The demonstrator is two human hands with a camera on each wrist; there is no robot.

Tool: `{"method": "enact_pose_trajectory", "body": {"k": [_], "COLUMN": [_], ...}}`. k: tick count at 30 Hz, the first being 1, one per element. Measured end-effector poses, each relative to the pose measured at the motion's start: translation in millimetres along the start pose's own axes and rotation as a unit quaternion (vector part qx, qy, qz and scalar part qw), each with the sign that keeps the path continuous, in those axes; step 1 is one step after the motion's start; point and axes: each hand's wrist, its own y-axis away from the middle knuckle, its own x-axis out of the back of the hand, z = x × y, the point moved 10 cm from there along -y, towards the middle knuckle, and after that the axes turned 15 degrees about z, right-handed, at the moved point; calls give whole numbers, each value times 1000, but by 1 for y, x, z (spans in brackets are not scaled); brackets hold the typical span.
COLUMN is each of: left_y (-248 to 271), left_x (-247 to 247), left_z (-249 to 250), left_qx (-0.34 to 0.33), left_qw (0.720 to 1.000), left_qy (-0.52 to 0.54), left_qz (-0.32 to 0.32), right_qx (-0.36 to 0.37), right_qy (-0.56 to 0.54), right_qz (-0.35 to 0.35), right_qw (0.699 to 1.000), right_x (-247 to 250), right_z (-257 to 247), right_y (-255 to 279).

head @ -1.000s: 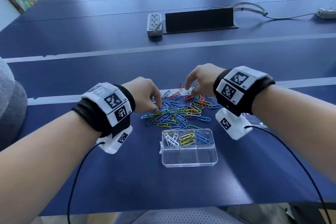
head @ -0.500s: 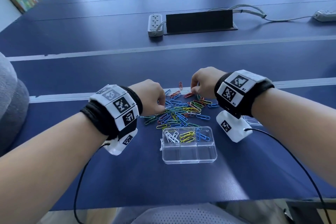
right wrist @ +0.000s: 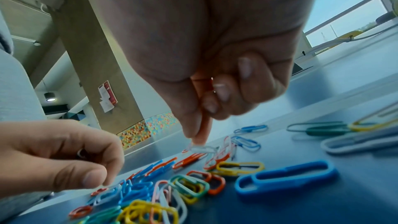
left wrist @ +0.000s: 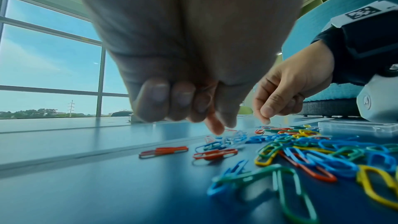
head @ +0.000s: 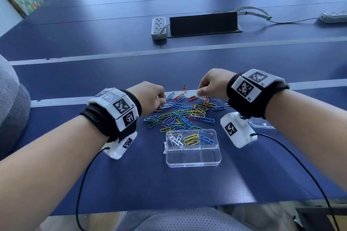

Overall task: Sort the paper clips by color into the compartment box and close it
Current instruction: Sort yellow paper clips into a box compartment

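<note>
The loose heap of coloured plastic-coated paper clips [head: 185, 116] lies on the dark blue table [head: 112, 184], directly at 12 o'clock from the clear plastic compartment box [head: 192, 157], its nearest clips just beside the box's far rim. The box stands open, with white clips [head: 175, 139], yellow clips [head: 191, 139] and blue clips [head: 206, 138] in the three far compartments. My left hand [head: 150, 97] sits at the heap's 10 o'clock edge, fingers curled, thumb and forefinger tips down on a pale clip [left wrist: 233, 136]; I cannot tell if I have it pinched. My right hand [head: 212, 83] is at the 1 o'clock edge, thumb and forefinger closed on a white paper clip [right wrist: 202, 148]. The box's clear lid [head: 261, 124] lies at 3 o'clock, under my right wrist.
</note>
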Motion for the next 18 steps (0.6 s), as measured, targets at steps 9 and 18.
{"method": "enact_pose_trajectory", "body": {"k": [9, 18], "left_y": [1, 3], "left_x": [6, 9], "left_z": [12, 14], "left_qx": [-59, -63], "left_qw": [998, 997], "left_qy": [-1, -11], "left_qz": [17, 31], "right_qx": [18, 23], "right_qy": [28, 32], "right_qz": [5, -3], "right_qw": [999, 999], "right_x": [-3, -5], "right_z": [-1, -3], "right_y": [4, 8]}}
